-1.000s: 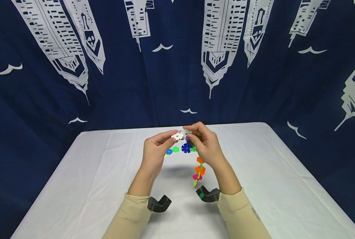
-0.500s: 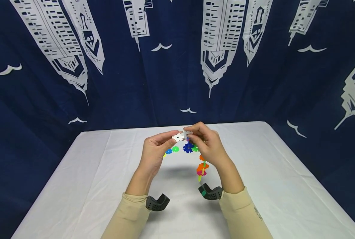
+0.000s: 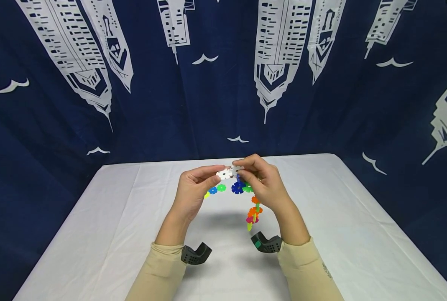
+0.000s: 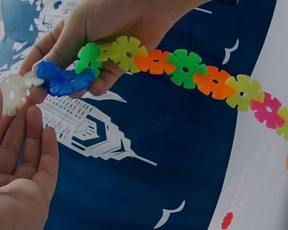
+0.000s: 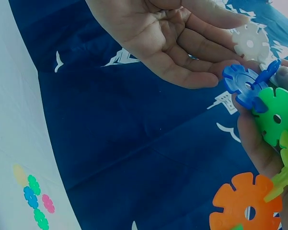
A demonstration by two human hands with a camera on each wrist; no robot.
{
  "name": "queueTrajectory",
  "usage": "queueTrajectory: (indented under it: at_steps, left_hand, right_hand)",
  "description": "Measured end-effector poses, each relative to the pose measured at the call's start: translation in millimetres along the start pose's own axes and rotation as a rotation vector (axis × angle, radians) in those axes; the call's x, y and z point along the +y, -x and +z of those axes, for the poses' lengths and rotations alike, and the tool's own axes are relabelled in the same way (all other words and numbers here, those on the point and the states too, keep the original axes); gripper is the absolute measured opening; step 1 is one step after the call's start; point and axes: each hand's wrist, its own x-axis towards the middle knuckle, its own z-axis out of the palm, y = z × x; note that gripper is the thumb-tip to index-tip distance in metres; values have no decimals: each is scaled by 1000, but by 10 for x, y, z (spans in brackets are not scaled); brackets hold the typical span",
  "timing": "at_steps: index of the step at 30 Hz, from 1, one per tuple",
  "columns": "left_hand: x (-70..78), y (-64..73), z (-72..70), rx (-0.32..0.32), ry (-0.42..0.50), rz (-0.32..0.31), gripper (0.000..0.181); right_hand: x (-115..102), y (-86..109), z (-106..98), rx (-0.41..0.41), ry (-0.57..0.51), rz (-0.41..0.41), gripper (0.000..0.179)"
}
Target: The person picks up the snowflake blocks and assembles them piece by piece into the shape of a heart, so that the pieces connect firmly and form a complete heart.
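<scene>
In the head view my left hand point(image 3: 193, 188) pinches a white notched flower disc point(image 3: 224, 174) between thumb and fingers. My right hand point(image 3: 265, 184) pinches a second white disc point(image 3: 237, 170) right at the first one's edge. From this second disc runs a chain of interlocking flower discs. Two blue discs point(image 5: 242, 86) come first, followed by green, yellow, orange and pink ones, such as the green disc point(image 4: 187, 68). The chain hangs below my right hand, its yellow lower end point(image 3: 249, 226) over the table. Fingers of the right hand hide part of the second white disc.
Several loose flower discs lie on the white-covered table point(image 3: 114, 234) beyond the hands, among them a light blue disc point(image 3: 213, 190) and a green disc point(image 3: 221, 187). A dark blue printed curtain point(image 3: 208, 104) hangs behind the table. Black wrist cameras sit on both sleeves.
My right hand has shifted slightly right, and the hanging chain has swung right with it. The white disc in my left hand has tilted and moved a little lower. Both hands keep their pinch.
</scene>
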Motion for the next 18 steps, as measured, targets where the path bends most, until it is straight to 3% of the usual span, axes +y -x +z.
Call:
queueTrajectory:
  at_steps: [12, 18]
  left_hand:
    - [26, 28, 47, 48, -36, 21, 42]
    - [36, 28, 48, 35, -36, 27, 39]
  right_hand:
    - [-34, -9, 35, 50, 32, -77, 26]
    - [-57, -17, 29, 41, 33, -57, 24]
